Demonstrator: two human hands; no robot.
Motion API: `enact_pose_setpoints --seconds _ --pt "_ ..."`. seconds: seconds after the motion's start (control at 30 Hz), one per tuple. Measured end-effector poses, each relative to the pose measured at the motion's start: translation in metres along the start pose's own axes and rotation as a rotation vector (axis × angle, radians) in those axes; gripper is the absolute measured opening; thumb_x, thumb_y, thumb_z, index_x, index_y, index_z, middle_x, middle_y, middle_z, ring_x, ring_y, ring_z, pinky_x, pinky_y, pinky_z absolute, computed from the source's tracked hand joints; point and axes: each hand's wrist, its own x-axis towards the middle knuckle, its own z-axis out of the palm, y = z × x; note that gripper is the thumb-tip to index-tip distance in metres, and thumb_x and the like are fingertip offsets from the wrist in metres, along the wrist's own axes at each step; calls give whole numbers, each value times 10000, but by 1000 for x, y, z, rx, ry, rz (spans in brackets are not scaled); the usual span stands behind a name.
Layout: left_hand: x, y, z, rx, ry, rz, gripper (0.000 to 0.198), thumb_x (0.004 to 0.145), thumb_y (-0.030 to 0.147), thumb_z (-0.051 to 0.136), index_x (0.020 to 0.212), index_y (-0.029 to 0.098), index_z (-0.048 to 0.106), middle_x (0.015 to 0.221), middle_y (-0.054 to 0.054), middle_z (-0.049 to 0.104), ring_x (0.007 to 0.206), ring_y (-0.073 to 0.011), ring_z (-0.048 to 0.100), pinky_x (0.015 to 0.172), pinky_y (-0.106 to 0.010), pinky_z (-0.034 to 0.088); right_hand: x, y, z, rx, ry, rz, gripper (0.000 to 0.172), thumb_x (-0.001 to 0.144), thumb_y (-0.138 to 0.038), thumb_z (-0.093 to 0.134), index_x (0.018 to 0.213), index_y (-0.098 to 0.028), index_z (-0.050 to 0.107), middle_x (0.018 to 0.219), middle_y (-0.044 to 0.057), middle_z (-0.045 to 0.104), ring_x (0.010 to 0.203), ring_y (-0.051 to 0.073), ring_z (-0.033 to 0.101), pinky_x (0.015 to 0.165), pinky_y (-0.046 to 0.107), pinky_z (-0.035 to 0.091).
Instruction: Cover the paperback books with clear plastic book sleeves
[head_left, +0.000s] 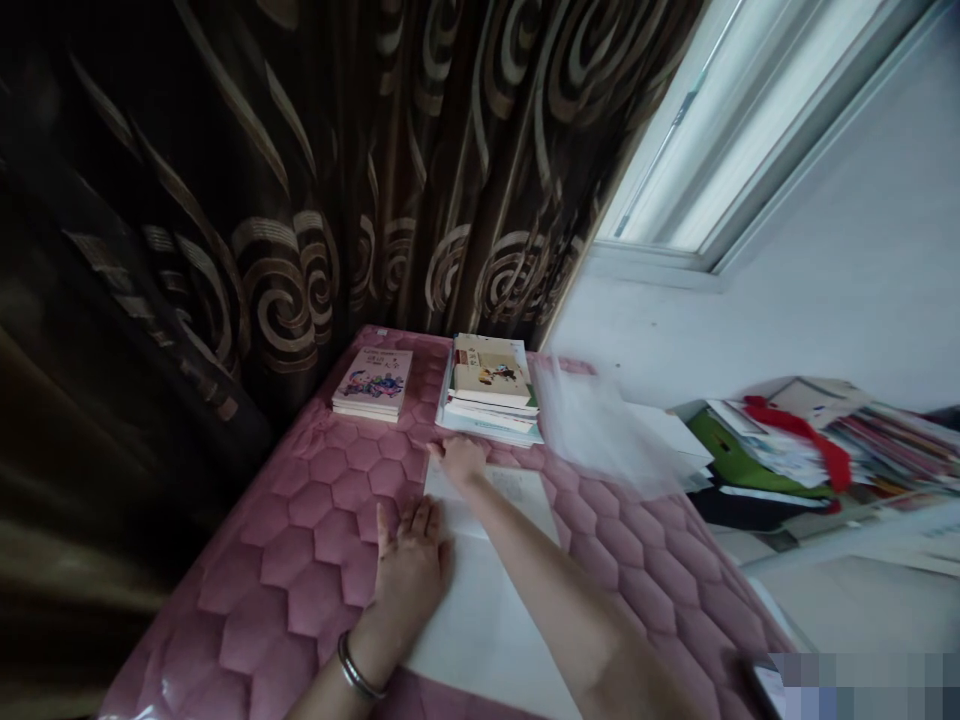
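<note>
Left hand (409, 570), fingers spread, lies flat on a white sheet (484, 610) on a quilted pink pad (292, 520); right hand (459, 460), fingers together, meets its far edge, any pinch unclear; two book stacks (373, 384) (491, 385) lie beyond.

Your right hand (459, 462) has the stack of books (491, 385) just beyond it, so a straight reach far runs into that stack. Far right of the stack, the blurred translucent sheet (600, 430) stands in the way. Only a narrow gap separates the stack from the smaller pile of pink-covered books (373, 384). Your left hand (411, 572) has the most room, leftward across the pink quilted mattress (300, 560), as far as the dark curtain (285, 230) along that side. Past the mattress's right edge, a heap of books and papers (780, 450) lies lower down.
</note>
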Motion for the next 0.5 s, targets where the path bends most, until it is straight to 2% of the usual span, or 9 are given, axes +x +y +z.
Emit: enact_pose_setpoints --seconds 0.13,0.2,0.27,0.37,0.5 --pt "1 -1 1 22 -12 13 451 919 280 389 1349 231 517 1394 -90 523 1273 -284 478 1138 -612 83 -50 12 -1 14 47 -171 353 946 -436 430 1141 -233 643 1270 97 606 1186 231 527 995 384 375" --pt "1 -1 0 42 -11 26 440 924 291 382 1333 239 536 1397 -85 520 1283 -283 469 1139 -609 70 -82 30 1 39 38 -340 414 951 -464 404 1271 -260 569 1405 81 502 1293 245 426 1067 454 296" --pt "1 0 -3 67 -6 32 437 928 299 377 1329 241 541 1408 -87 507 1285 -288 469 1137 -613 48 -112 53 3 39 -23 -393 495 967 -478 335 1390 -250 454 1506 70 368 1390 260 287 1118 525 184" --pt "2 0 -5 102 -17 36 457 927 296 373 1356 220 509 1422 -99 486 1293 -296 460 1133 -620 35 -145 92 2 10 -120 -284 581 975 -492 259 1479 -203 299 1550 79 244 1435 254 185 1144 553 71" --pt "3 2 -8 142 -56 41 467 930 276 358 1373 207 486 1427 -102 479 1304 -299 447 1125 -633 31 -170 131 -4 6 -177 -107 620 971 -501 192 1506 -186 194 1571 60 143 1452 243 105 1149 548 59"
